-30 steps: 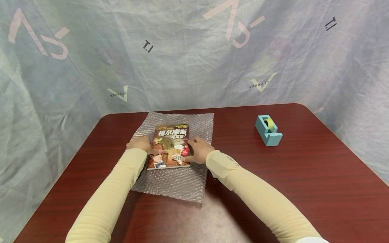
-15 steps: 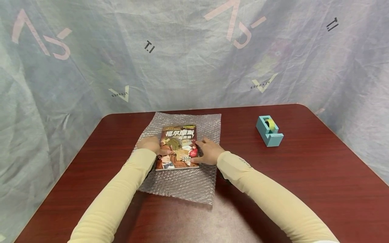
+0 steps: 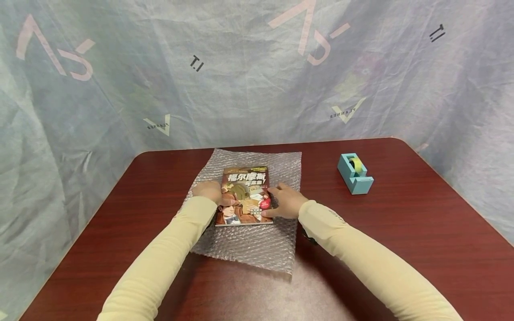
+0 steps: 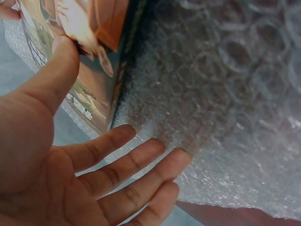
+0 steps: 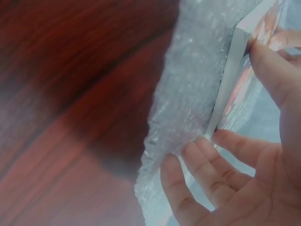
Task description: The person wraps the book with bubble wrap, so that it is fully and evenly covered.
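Note:
A paperback book (image 3: 246, 183) with an illustrated brown cover and Chinese title lies flat on a sheet of bubble wrap (image 3: 257, 252). My left hand (image 3: 209, 191) is at its left edge. The left wrist view shows that thumb (image 4: 61, 70) on the cover and the fingers (image 4: 136, 174) stretched over the bubble wrap, fairly straight. At the opposite edge is my right hand (image 3: 288, 201). Its thumb (image 5: 273, 66) touches the cover near a corner, and its spread fingers (image 5: 207, 169) reach the book's pale page edge and the wrap beside it. Neither hand is curled round the book.
A light blue tape dispenser (image 3: 355, 174) with a yellowish roll stands toward the back right of the dark red wooden table (image 3: 401, 209). Behind the table hangs a pale printed cloth (image 3: 249, 89). The wrap's near right corner reaches toward the table's front.
The book and bubble wrap have slid together to the right across the table, both hands moving along with them. The tape dispenser stays in place.

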A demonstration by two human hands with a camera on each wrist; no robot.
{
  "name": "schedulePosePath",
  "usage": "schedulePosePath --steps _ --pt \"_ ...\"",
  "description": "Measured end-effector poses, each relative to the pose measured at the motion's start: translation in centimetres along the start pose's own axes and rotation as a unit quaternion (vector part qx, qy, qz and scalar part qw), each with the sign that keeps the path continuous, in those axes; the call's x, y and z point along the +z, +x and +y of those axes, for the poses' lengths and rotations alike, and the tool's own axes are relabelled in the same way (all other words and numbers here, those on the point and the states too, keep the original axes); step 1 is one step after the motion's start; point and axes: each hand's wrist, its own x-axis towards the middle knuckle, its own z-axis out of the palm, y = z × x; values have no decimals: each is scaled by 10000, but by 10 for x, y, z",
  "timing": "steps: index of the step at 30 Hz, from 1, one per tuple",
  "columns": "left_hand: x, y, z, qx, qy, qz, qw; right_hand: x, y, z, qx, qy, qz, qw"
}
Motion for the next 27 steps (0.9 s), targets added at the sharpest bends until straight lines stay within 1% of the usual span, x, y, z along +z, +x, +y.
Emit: schedulePosePath --steps 6,13,19,27 --pt "1 1 12 -49 42 -93 9999 -2 -4 9 12 50 -25 10000" --pt "-2 0 25 25 154 -276 9995 -7 -10 19 12 82 -130 9999" --pt "-3 -1 36 105 196 -234 9995 -10 -16 28 55 159 -159 9997" --pt "-3 -5 50 237 244 -214 9992 -12 -25 38 29 121 -65 9999"
